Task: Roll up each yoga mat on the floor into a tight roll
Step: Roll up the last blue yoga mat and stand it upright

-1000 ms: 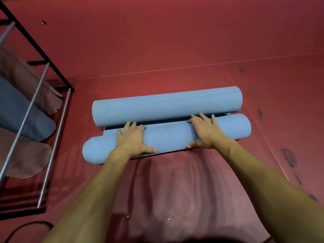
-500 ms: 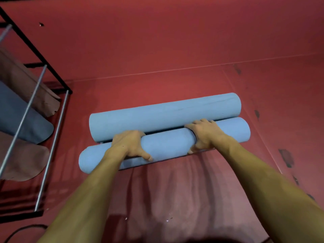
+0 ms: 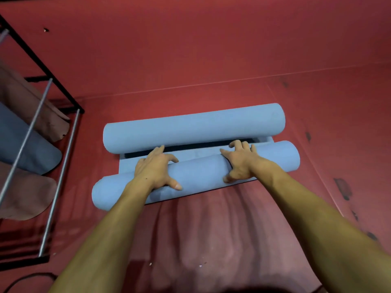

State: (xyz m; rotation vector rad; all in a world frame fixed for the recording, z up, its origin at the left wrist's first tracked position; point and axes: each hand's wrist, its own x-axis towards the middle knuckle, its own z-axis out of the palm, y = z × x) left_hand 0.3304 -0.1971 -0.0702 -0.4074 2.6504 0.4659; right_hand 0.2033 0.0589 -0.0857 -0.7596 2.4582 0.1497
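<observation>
Two light blue yoga mat rolls lie side by side on the red floor. The far roll lies untouched. On the near roll both my hands press down from above. My left hand lies left of its middle, fingers stretched over the top toward a flat strip of the same mat, thumb along the near side. Right of the middle, my right hand is spread over the roll with its fingertips at the far side. A dark gap shows between the flat strip and the far roll.
A black and silver metal rack stands at the left and holds rolled mats, one blue and some brown. A dark cable lies at the bottom left. Red floor padding with dark scuffs spreads to the right.
Half a second ago the near roll lay tight against the far roll with my fingers curled over it. Now a flat strip shows between them again and my fingers are stretched out.
</observation>
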